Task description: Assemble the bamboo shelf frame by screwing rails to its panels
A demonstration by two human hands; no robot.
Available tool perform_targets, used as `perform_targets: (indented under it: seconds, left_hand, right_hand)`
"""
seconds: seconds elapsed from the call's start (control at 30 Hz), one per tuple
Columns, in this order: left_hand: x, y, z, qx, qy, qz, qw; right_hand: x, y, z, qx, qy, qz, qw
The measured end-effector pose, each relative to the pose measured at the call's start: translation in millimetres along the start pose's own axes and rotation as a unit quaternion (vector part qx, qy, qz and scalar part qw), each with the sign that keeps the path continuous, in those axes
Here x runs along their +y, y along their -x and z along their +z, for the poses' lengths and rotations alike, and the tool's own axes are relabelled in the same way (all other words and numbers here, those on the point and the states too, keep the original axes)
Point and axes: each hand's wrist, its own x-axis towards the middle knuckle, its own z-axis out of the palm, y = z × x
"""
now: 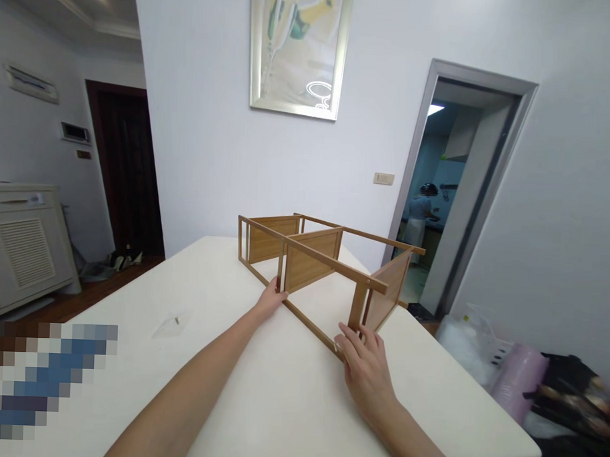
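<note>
A bamboo shelf rack [314,255] lies on its side on the white table [259,387], its three panels standing upright between long rails. My left hand [271,299] rests against the lower rail beside the middle panel, fingers curled at the rail. My right hand [363,354] lies flat with fingers spread at the near corner of the rack, fingertips touching the bottom of the nearest upright.
A small clear plastic bag with a screw [176,321] lies on the table to the left. A pink roll [517,379] and dark clutter sit off the table's right edge. A person stands in the kitchen doorway [420,212]. A white cabinet [24,245] stands at left.
</note>
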Motion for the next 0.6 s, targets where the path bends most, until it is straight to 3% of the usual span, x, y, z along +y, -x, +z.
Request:
perform_targets:
  seconds: [0.17,0.33,0.6]
  left_hand:
    - [-8,0,12.3,-0.013,0.002,0.005,1.000]
    - [-5,17,2.0,-0.032,-0.044,0.029,0.998]
    - [17,50,-11.1,-0.044,-0.176,0.022,0.983]
  right_hand:
    - [9,7,6,-0.011,-0.003,-0.004,1.000]
    - [21,8,2,0.042,-0.018,0.010,0.999]
    - [40,6,2,0.099,-0.023,0.059,0.993]
